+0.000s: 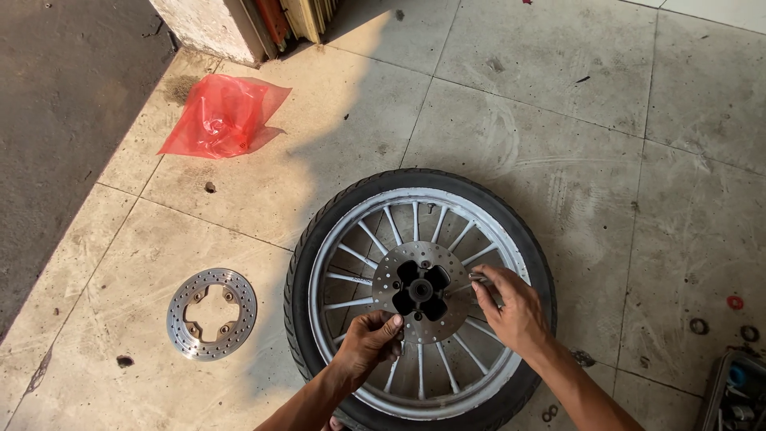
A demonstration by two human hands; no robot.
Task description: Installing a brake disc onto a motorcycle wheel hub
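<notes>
A motorcycle wheel (319, 231) with a black tyre and silver spokes lies flat on the tiled floor. A drilled brake disc (388, 275) sits on its hub. My left hand (371, 339) pinches the disc's near edge. My right hand (511, 307) rests at the disc's right edge, fingers closed on a small metal piece, probably a bolt or tool. A second, loose brake disc (211, 314) lies on the floor to the wheel's left.
A crumpled red plastic bag (222, 116) lies at the upper left near a wall corner (211, 28). Small washers (722, 315) dot the floor on the right. A tool tray (738, 395) shows at the bottom right corner. Dark pavement (56, 120) borders the tiles on the left.
</notes>
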